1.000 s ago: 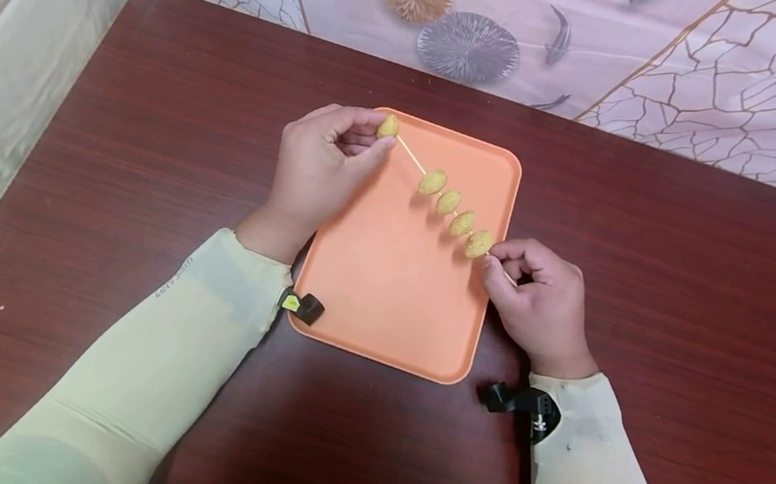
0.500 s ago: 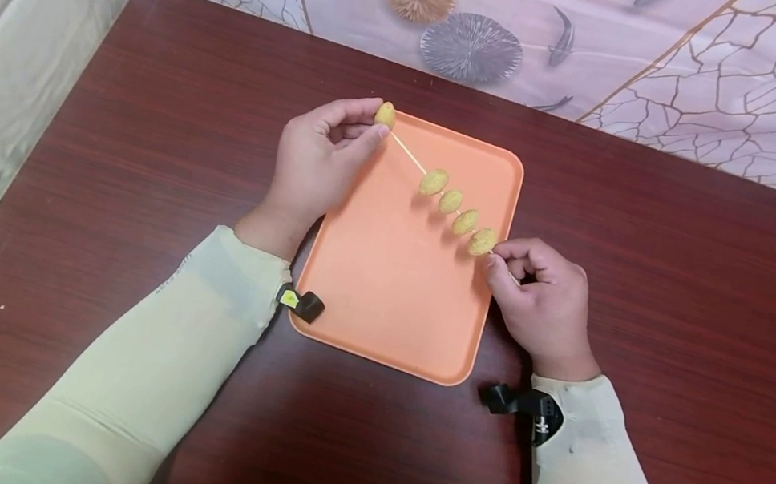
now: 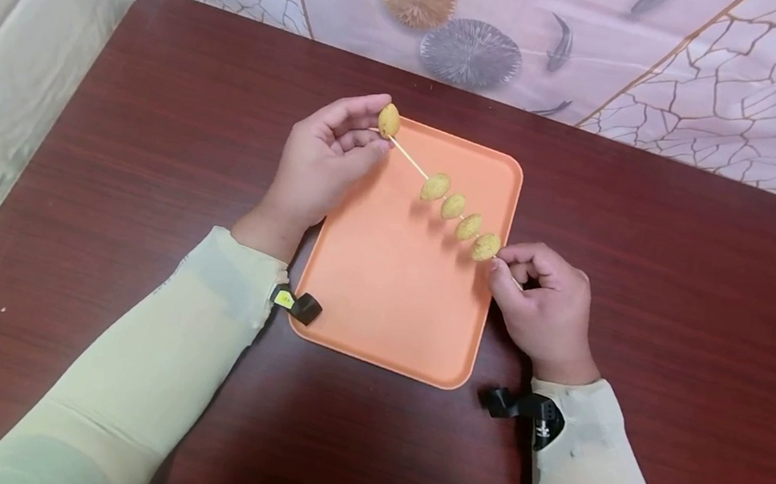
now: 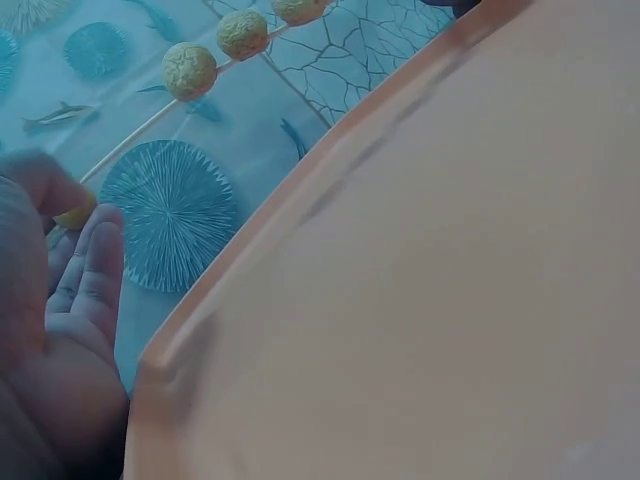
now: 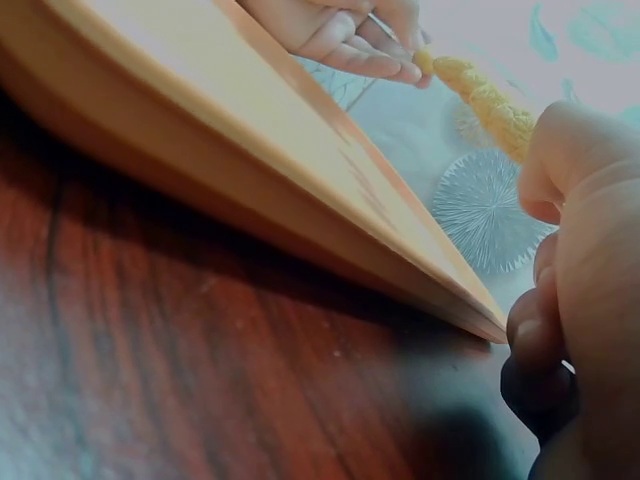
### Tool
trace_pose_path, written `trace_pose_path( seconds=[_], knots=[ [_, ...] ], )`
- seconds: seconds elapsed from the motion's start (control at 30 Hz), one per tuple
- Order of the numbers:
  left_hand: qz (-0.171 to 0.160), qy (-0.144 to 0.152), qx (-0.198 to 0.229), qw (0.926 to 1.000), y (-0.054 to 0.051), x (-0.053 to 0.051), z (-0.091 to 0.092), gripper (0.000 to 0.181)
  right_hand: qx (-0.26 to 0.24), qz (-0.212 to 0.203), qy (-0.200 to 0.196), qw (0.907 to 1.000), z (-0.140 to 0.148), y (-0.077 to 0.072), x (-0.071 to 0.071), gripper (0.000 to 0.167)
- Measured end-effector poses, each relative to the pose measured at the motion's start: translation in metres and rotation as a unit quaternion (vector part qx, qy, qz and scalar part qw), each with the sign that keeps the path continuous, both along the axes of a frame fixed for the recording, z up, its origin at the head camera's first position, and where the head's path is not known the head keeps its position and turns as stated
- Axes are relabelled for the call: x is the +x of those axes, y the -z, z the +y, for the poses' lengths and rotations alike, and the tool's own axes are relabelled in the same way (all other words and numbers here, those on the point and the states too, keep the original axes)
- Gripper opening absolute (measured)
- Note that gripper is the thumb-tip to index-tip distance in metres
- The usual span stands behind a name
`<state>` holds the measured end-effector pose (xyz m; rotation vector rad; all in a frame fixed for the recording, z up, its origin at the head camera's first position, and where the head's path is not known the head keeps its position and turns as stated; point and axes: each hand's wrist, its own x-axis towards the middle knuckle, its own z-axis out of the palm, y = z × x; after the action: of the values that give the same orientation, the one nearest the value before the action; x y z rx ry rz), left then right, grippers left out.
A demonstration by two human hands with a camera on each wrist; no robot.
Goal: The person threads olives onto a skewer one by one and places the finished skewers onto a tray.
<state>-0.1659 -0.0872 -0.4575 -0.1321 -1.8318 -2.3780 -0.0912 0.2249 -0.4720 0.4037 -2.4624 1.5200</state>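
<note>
A thin wooden skewer (image 3: 409, 157) slants over the orange tray (image 3: 387, 306), with several rough yellow oval balls (image 3: 468, 226) threaded along its nearer part. My right hand (image 3: 547, 310) pinches the skewer's lower end between thumb and fingers, just beside the lowest ball. At the far end, my left hand (image 3: 325, 162) holds a single yellow ball (image 3: 389, 120) between thumb and fingertips, at the skewer's tip. Bare stick separates that ball from the rest. Whether the tip passes right through it, I cannot tell. In the left wrist view, fingers partly hide the held ball (image 4: 76, 212).
The tray lies on a dark red-brown table (image 3: 678, 310). Behind the table hangs a patterned cloth (image 3: 568, 22), and a pale cloth (image 3: 10, 66) is on the left. Black wrist cameras, left (image 3: 303, 307) and right (image 3: 502, 401), stick out near the tray's lower corners.
My left hand first moved slightly up and left, then a little back right, its ball turning more upright. The skewer and right hand have shifted slightly right.
</note>
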Motion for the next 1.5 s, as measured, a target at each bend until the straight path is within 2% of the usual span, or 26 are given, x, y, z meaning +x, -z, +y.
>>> trace_pose_path(
  seconds=[0.13,0.47,0.87,1.13,1.37,1.5],
  knots=[
    [-0.001,-0.004,-0.018,0.9998,0.0006,-0.0002,0.0009,0.051,-0.005,0.001,-0.001,1.0000,0.0008,0.0001,0.0011,0.003],
    [0.011,-0.024,-0.056,0.9981,0.0003,0.0000,0.0006,0.047,-0.015,0.009,-0.011,0.9998,-0.0006,-0.0040,0.0003,0.003],
    [0.032,-0.036,-0.070,0.9963,0.0019,0.0002,0.0017,0.044,-0.008,0.010,-0.012,0.9998,0.0010,-0.0033,-0.0004,0.004],
    [0.042,-0.032,-0.058,0.9969,0.0029,0.0003,0.0013,0.044,-0.014,0.006,-0.008,0.9998,0.0002,-0.0050,0.0011,0.004],
    [0.022,-0.035,-0.021,0.9989,0.0003,0.0010,0.0018,0.036,-0.012,0.007,-0.005,0.9999,0.0022,-0.0024,0.0003,0.004],
    [0.022,-0.038,-0.026,0.9987,0.0008,0.0015,0.0011,0.033,-0.011,0.008,-0.005,0.9999,0.0024,-0.0023,-0.0001,0.004]
  ],
)
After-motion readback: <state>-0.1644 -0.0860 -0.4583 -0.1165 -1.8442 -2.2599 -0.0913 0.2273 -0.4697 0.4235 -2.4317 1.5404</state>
